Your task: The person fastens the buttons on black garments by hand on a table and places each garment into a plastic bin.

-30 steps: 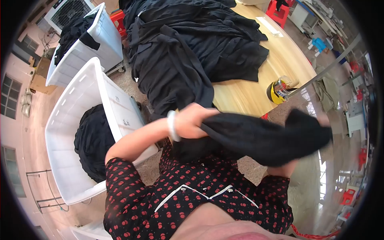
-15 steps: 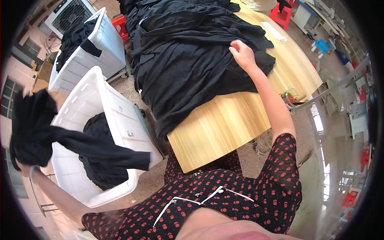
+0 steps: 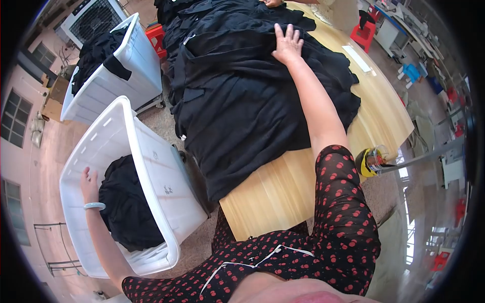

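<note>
My left hand [image 3: 89, 186] is over the near white bin [image 3: 174, 189], fingers apart and holding nothing, a bracelet around its wrist. Just to the right of that hand, black clothing [image 3: 129, 207] lies heaped inside the bin. My right hand [image 3: 289, 44] rests with spread fingers on a broad pile of black garments [image 3: 247, 96]. That pile covers much of the light wooden table [image 3: 275, 192], with sleeves and folds overlapping.
A second white bin [image 3: 134, 63] on wheels holds more black clothing. Behind stands an air cooler [image 3: 93, 22]. Red stools [image 3: 362, 35] and a jar with yellow [image 3: 371, 160] are to the right. Another person's hand [image 3: 273, 2] shows at the table's far end.
My left hand has let go of the black garment, which has dropped into the near bin. My right hand has reached farther across the pile and its fingers have spread.
</note>
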### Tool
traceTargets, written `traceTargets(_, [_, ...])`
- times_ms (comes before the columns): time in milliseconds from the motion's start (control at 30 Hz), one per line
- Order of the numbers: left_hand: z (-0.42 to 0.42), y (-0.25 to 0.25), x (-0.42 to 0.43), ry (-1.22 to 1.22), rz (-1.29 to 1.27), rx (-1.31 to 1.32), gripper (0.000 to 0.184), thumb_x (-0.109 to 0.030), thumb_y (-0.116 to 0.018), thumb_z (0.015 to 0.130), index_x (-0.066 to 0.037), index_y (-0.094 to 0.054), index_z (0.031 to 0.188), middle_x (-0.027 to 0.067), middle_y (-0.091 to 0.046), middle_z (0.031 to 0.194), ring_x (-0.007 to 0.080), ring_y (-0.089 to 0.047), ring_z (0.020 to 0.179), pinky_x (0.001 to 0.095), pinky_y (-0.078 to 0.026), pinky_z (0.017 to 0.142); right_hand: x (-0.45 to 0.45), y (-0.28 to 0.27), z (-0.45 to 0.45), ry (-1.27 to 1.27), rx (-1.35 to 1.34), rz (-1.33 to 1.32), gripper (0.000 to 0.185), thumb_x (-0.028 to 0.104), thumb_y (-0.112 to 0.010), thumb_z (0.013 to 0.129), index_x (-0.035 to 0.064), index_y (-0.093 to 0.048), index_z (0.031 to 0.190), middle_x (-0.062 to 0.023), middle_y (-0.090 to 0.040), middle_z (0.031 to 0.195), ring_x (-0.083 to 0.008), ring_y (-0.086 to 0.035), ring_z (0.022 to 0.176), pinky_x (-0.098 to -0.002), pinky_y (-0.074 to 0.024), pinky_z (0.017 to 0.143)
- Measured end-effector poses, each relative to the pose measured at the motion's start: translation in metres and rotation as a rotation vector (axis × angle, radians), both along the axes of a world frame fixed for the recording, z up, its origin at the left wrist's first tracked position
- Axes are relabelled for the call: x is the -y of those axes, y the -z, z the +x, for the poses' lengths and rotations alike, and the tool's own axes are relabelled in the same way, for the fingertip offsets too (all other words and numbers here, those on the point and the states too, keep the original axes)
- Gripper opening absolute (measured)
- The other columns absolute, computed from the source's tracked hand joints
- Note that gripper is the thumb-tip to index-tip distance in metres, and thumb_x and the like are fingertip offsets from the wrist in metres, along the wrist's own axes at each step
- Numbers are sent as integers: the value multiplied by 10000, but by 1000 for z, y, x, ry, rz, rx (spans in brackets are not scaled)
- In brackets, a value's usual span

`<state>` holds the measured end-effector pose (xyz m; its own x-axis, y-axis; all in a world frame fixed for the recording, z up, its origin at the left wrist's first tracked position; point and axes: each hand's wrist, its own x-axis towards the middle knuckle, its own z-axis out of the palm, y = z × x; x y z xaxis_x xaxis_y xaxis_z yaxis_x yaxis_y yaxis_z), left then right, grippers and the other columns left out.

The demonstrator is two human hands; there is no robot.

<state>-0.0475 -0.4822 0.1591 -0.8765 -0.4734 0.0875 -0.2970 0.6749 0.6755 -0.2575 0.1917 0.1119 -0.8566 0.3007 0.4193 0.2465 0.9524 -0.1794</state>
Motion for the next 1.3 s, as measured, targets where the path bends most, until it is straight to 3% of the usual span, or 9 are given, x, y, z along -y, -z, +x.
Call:
traceTargets(100, [-3, 23, -28, 220, -207, -32, 452, -193, -604, 828, 12, -471, 1208, 163, -455, 1240, 247, -475, 1088, 319, -430, 870, -16, 10, -8, 110, 58, -58, 896, 379, -749, 669, 313, -228, 1396, -166, -104, 1477, -402, -135, 1342, -558, -205, 1035])
traceTargets(200, [-17, 35, -72, 365, -283, -45, 416, -157, -617, 810, 19, -493, 1167, 188, -465, 1212, 279, -468, 1107, 358, -423, 898, -32, 30, -16, 5, 249, -105, 507, 285, -630, 785, 244, -460, 1260, -147, -491, 1255, -313, -451, 1190, -478, -366, 962])
traceTargets(233, [-22, 36, -87, 401, -281, -37, 409, -153, -620, 805, 18, -498, 1157, 194, -467, 1202, 291, -466, 1110, 364, -418, 906, -40, 45, -16, -51, 75, 30, 319, 189, -550, 818, 191, -532, 1137, -127, -628, 983, -295, -606, 947, -428, -474, 823])
traceTargets(467, [-80, 39, -224, 800, -462, -302, 495, -176, -639, 779, -2, -459, 1206, 232, -400, 1268, 368, -395, 1189, 378, -351, 981, -18, -13, 59, -403, -212, -98, 334, 76, -500, 747, 120, -515, 1078, -198, -629, 881, -368, -606, 819, -448, -487, 709])
traceTargets(767, [-101, 37, -382, 1061, -397, -772, 900, -167, -777, 570, -39, -309, 1328, 208, -330, 1335, 364, -358, 1224, 397, -323, 1008, 63, -59, 228, -968, -123, -329, 451, -136, -482, 620, -25, -560, 1050, -169, -608, 996, -296, -598, 963, -304, -458, 867])
traceTargets(867, [-89, 51, -388, 1181, -492, -811, 624, -116, -690, 638, -70, -453, 1213, 179, -363, 1329, 371, -352, 1233, 400, -321, 998, 68, -71, 266, -1024, -11, -408, 449, -114, -495, 609, 23, -566, 1030, -147, -589, 869, -330, -593, 806, -351, -488, 700])
traceTargets(1000, [-55, 33, -368, 1432, -107, -483, 316, -54, -617, 668, -31, -532, 971, 179, -567, 1004, 332, -549, 985, 374, -409, 885, 44, -69, 282, -916, -154, -364, 444, -135, -486, 617, 10, -576, 1026, -158, -606, 934, -326, -602, 870, -335, -494, 766])
traceTargets(1033, [-42, 20, -364, 1380, 81, -317, 249, -22, -587, 681, -6, -520, 921, 186, -576, 824, 352, -578, 807, 338, -453, 733, 38, -75, 284, -862, -147, -345, 435, -141, -488, 623, 1, -581, 1023, -165, -609, 973, -320, -603, 913, -332, -492, 801])
traceTargets(1300, [36, -51, -335, 1384, 425, -207, 387, -39, -626, 682, 34, -527, 1049, 152, -613, 810, 279, -615, 741, 299, -453, 706, 47, -112, 288, -884, -489, 93, 479, -91, -545, 594, 124, -584, 1020, -64, -575, 828, -266, -601, 718, -327, -489, 588])
